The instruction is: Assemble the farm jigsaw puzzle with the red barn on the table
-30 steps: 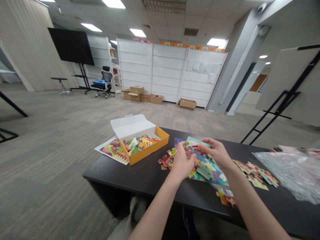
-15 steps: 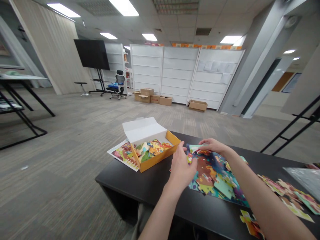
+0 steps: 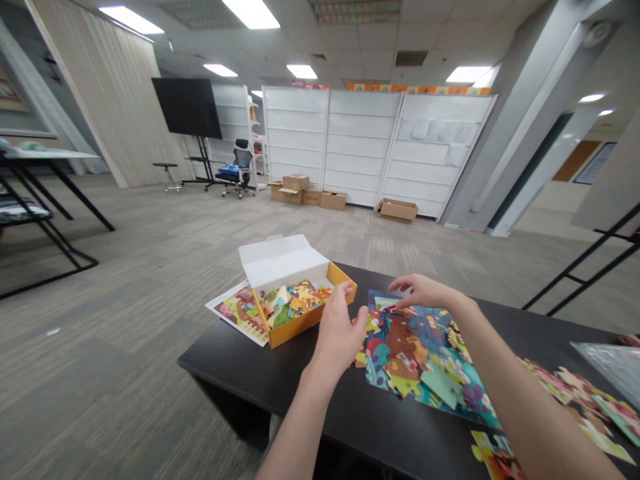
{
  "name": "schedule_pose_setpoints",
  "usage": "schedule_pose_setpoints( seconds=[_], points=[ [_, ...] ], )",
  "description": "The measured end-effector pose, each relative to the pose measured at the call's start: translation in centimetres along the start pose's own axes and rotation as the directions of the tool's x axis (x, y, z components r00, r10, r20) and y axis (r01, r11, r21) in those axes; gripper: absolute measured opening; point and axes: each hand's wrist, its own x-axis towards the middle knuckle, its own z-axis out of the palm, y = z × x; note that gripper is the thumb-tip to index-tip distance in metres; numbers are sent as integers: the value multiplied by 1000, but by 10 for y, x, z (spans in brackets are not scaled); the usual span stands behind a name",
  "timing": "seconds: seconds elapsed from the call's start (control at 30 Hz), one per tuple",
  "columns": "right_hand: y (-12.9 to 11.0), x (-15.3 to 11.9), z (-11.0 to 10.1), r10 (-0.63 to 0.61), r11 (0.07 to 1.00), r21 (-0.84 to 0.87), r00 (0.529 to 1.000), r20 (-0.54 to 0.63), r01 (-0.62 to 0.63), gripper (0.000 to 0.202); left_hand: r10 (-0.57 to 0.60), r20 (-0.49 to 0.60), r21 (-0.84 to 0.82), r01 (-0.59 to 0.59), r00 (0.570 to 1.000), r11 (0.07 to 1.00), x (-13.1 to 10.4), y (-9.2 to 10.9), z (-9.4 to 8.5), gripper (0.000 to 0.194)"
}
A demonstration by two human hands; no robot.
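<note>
A colourful picture sheet [image 3: 377,363] lies on the black table [image 3: 280,380], with several puzzle pieces on it. My left hand [image 3: 339,327] hovers by the near right side of the yellow box [image 3: 300,325], fingers apart, holding nothing. Over the sheet's far left corner is my right hand [image 3: 423,293], fingers bent down towards a light-coloured piece; whether they grip it cannot be made out. The box has its white lid [image 3: 280,261] open and holds puzzle pieces [image 3: 295,300]. Under it, a printed sheet [image 3: 240,312] sticks out on the left.
More loose pieces [image 3: 575,393] lie on the right of the table, beside a clear plastic bag [image 3: 613,367]. Another few pieces [image 3: 493,457] sit at the near edge. Cardboard boxes [image 3: 313,197], an office chair [image 3: 237,170] and a screen [image 3: 187,107] stand farther off.
My left hand has moved left, away from the picture sheet and towards the box, uncovering pieces at the sheet's left edge. My right hand stays over the far left corner. The view has shifted slightly.
</note>
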Motion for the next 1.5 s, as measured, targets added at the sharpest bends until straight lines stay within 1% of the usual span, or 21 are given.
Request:
schedule_pose_setpoints(
  seconds=[0.1, 0.17, 0.3, 0.4, 0.5, 0.57, 0.7, 0.93, 1.17, 1.4, 1.5],
  points=[
    [-3, 4, 11, -12, 999, -39, 999, 46, 14, 42, -14, -16, -42, 13, 1000, 999, 2, 1, 2, 39],
    [0, 7, 18, -12, 999, -49, 999, 52, 14, 39, -32, -35, -62, 30, 999, 998, 4, 0, 4, 36],
    [7, 12, 26, -31, 999, -28, 999, -10, 31, 33, -38, -54, -69, 34, 998, 997, 8, 2, 8, 33],
    [9, 16, 30, -49, 999, 7, 996, -68, 50, 29, -42, -48, -67, 38, 998, 997, 9, 6, 11, 31],
    [9, 20, 35, -70, 998, -4, 990, -118, 70, 24, -87, -24, -86, 85, 996, 993, 9, 10, 13, 30],
    [9, 21, 37, -82, 996, -32, 989, -124, 78, 22, -113, -14, -135, 110, 994, 985, 9, 12, 12, 30],
    [10, 22, 37, -87, 995, -52, 991, -97, 83, 21, -126, -29, -230, 117, 992, 966, 10, 11, 8, 31],
    [9, 21, 38, -130, 991, -23, 987, -99, 129, 21, -105, 0, -162, 104, 994, 981, 11, 8, 0, 31],
    [2, 20, 36, -131, 987, -103, 990, -46, 126, 24, -95, 34, -123, 99, 995, 988, 12, 8, -4, 28],
    [2, 20, 36, -128, 985, -120, 991, -49, 121, 23, -78, 47, -116, 83, 996, 990, 12, 6, -6, 29],
    [0, 19, 35, -120, 985, -131, 992, -37, 114, 24, -72, 56, -82, 77, 996, 994, 11, 5, -7, 29]
  ],
)
